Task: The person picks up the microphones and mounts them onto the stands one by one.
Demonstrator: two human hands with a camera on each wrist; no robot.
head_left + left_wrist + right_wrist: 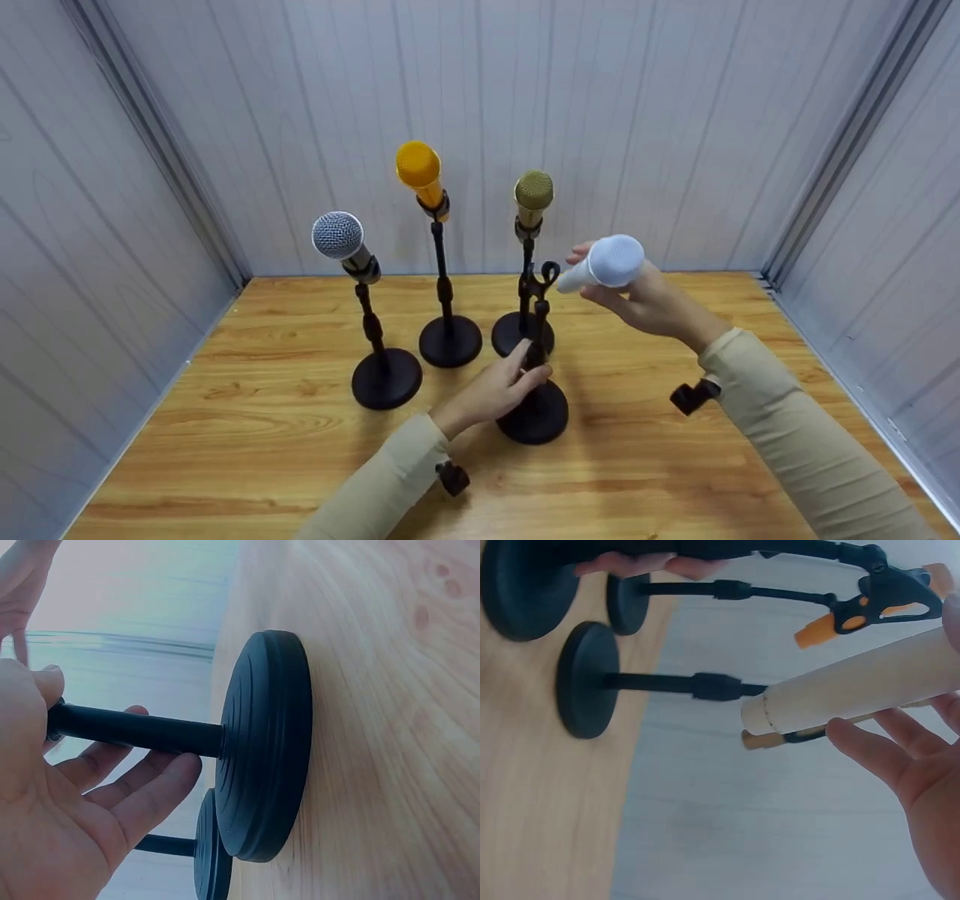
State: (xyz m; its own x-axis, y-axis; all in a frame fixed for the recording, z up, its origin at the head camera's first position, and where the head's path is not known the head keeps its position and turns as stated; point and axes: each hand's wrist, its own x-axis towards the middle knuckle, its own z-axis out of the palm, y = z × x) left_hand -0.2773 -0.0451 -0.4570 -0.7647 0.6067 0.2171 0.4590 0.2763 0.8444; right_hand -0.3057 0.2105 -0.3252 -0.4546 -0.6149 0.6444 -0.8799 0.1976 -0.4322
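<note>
My right hand [654, 306] holds a white microphone [616, 261] in the air, its mesh head tilted up and its tail toward the clip of a black stand. In the right wrist view the white handle [855, 686] lies between thumb and fingers, apart from the stand's clip [889, 600]. My left hand [484, 391] grips the pole of that nearest microphone stand [534, 424], thumb on one side and fingers round the other. The stand is upright on the table, and its clip holds nothing. In the left wrist view the round base [266, 746] rests flat on the wood.
Behind stand a silver-headed microphone [338, 236] at left, an orange microphone [420, 166] in the middle and a gold microphone [534, 192] just behind the gripped stand, each on a black stand. The wooden table [262, 450] meets pale panel walls [600, 112] on three sides.
</note>
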